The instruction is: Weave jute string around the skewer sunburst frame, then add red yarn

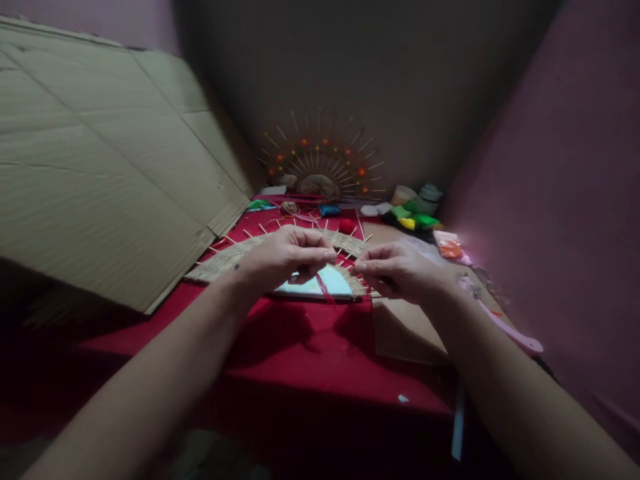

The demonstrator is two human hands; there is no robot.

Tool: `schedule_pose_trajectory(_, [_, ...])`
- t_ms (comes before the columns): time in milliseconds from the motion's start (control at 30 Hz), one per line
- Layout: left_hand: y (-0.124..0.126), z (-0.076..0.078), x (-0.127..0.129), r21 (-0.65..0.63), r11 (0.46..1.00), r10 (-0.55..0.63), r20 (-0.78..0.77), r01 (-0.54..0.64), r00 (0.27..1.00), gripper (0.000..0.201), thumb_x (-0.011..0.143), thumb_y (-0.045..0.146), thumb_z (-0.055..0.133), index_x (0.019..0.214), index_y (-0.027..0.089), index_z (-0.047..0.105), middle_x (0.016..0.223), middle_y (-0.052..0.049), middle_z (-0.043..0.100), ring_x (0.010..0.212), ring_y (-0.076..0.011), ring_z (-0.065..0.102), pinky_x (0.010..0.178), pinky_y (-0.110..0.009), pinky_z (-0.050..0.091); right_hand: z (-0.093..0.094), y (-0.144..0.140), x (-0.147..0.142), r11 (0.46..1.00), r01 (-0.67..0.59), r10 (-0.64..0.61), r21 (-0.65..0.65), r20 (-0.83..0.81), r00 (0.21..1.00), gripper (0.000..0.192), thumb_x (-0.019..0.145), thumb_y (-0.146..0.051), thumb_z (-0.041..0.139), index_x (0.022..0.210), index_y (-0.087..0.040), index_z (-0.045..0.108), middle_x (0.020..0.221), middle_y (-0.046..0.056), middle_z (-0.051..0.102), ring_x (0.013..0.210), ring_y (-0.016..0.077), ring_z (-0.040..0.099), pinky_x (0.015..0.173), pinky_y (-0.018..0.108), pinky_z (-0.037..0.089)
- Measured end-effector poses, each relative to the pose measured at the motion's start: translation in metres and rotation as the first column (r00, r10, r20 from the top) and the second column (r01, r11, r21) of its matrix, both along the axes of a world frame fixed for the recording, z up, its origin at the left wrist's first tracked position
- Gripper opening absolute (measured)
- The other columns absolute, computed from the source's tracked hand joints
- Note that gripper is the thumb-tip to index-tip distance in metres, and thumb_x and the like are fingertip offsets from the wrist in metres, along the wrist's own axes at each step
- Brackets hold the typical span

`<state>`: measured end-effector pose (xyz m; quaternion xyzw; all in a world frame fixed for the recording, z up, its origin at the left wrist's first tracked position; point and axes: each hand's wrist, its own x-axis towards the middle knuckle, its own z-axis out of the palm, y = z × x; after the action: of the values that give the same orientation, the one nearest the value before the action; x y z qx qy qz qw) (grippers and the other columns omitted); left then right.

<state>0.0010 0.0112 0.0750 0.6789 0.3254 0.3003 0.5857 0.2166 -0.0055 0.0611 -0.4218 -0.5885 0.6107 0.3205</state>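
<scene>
Both of my hands are raised close together over the table, fingertips pinched and a small gap between them. My left hand [305,253] is closed, and a loose bundle of red thread [325,288] hangs just below its fingers. My right hand [393,267] is also pinched; whatever is between its fingertips is too small to make out. Beneath and behind the hands lies a half-round fan-shaped piece with a woven straw-coloured band [220,261] and thin sticks poking out from its edge. A pale blue-white panel [295,288] shows inside its curve, partly covered by my left hand.
A large cardboard sheet [110,160] leans along the left. At the back stands a sunburst decoration [320,157] with red-orange flowers. Coloured packets [425,220], a red ball [346,227] and brown card [405,330] lie on the red cloth [300,360]. A pink-purple wall [560,200] rises at right.
</scene>
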Motion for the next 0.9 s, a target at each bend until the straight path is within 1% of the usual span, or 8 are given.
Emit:
schedule_pose_trajectory(167, [0.014, 0.003, -0.016, -0.058, 0.989, 0.150, 0.335, -0.138, 0.930, 0.017, 0.069, 0.027, 0.066, 0.064, 0.018, 0.052, 0.049, 0.005, 0.037, 0.039, -0.0038, 0.030, 0.035, -0.018, 0.017, -0.004, 0.016, 0.025, 0.978, 0.207, -0.208, -0.016, -0.032, 0.978, 0.019, 0.066, -0.029, 0.072, 0.066, -0.013, 0.062, 0.049, -0.004, 0.047, 0.037, 0.0039, 0.036, 0.033, 0.018, 0.023])
schedule_pose_trajectory(267, [0.029, 0.007, -0.021, -0.095, 0.989, 0.140, 0.397, -0.111, 0.907, 0.019, 0.066, 0.026, 0.068, 0.063, 0.017, 0.052, 0.048, 0.005, 0.035, 0.038, -0.0034, 0.029, 0.035, -0.019, 0.018, -0.003, 0.031, 0.036, 0.891, 0.434, -0.442, 0.130, 0.036, 0.896, 0.015, 0.064, -0.025, 0.070, 0.069, -0.013, 0.063, 0.057, 0.000, 0.054, 0.037, 0.0051, 0.039, 0.032, 0.020, 0.026])
schedule_pose_trajectory(333, [0.041, 0.007, -0.022, -0.127, 0.989, 0.111, 0.335, -0.072, 0.936, 0.016, 0.067, 0.025, 0.069, 0.065, 0.016, 0.056, 0.050, 0.004, 0.042, 0.036, -0.0014, 0.026, 0.035, -0.018, 0.016, -0.002, 0.045, 0.038, 0.827, 0.485, -0.540, 0.284, 0.163, 0.826, 0.013, 0.065, -0.024, 0.066, 0.071, -0.013, 0.062, 0.060, 0.002, 0.056, 0.039, 0.0068, 0.043, 0.034, 0.021, 0.031])
schedule_pose_trajectory(433, [0.053, -0.001, -0.020, -0.184, 0.983, 0.072, 0.241, -0.028, 0.968, 0.014, 0.069, 0.026, 0.069, 0.067, 0.015, 0.060, 0.055, 0.001, 0.053, 0.034, 0.0001, 0.026, 0.034, -0.017, 0.012, -0.004, 0.075, 0.031, 0.790, 0.420, -0.581, 0.448, 0.328, 0.744, 0.011, 0.066, -0.021, 0.064, 0.075, -0.013, 0.064, 0.060, 0.002, 0.057, 0.047, 0.0096, 0.049, 0.043, 0.022, 0.038])
schedule_pose_trajectory(533, [0.057, -0.012, -0.020, -0.247, 0.969, 0.076, 0.198, -0.025, 0.977, 0.015, 0.069, 0.028, 0.070, 0.069, 0.014, 0.063, 0.057, -0.001, 0.057, 0.033, 0.0002, 0.025, 0.033, -0.017, 0.011, -0.010, 0.110, 0.016, 0.796, 0.316, -0.561, 0.517, 0.430, 0.707, 0.024, 0.060, -0.014, 0.067, 0.084, -0.015, 0.069, 0.070, 0.003, 0.063, 0.060, 0.0116, 0.053, 0.053, 0.022, 0.041])
schedule_pose_trajectory(667, [0.059, -0.021, -0.023, -0.253, 0.963, 0.137, 0.182, -0.088, 0.974, 0.016, 0.067, 0.027, 0.072, 0.071, 0.013, 0.065, 0.064, -0.003, 0.061, 0.042, -0.0026, 0.039, 0.038, -0.016, 0.025, -0.017, 0.145, -0.006, 0.863, 0.133, -0.441, 0.487, 0.599, 0.669, 0.052, 0.054, -0.010, 0.070, 0.105, -0.019, 0.068, 0.068, 0.000, 0.064, 0.055, 0.0115, 0.052, 0.052, 0.023, 0.039])
schedule_pose_trajectory(767, [0.062, -0.023, -0.026, -0.201, 0.972, 0.165, 0.213, -0.123, 0.963, 0.013, 0.067, 0.024, 0.071, 0.069, 0.013, 0.066, 0.069, -0.004, 0.064, 0.052, -0.0062, 0.050, 0.047, -0.018, 0.035, -0.019, 0.156, -0.014, 0.897, 0.033, -0.363, 0.441, 0.694, 0.622, 0.050, 0.053, -0.011, 0.070, 0.103, -0.018, 0.070, 0.058, -0.002, 0.060, 0.049, 0.0110, 0.049, 0.049, 0.023, 0.037])
schedule_pose_trajectory(900, [0.065, -0.023, -0.026, -0.136, 0.984, 0.149, 0.280, -0.114, 0.949, 0.010, 0.071, 0.022, 0.067, 0.069, 0.013, 0.067, 0.069, -0.004, 0.065, 0.063, -0.0096, 0.057, 0.060, -0.021, 0.042, -0.022, 0.161, -0.013, 0.899, -0.017, -0.349, 0.437, 0.740, 0.575, 0.048, 0.059, -0.018, 0.069, 0.107, -0.017, 0.068, 0.058, -0.001, 0.058, 0.052, 0.0125, 0.051, 0.051, 0.024, 0.039])
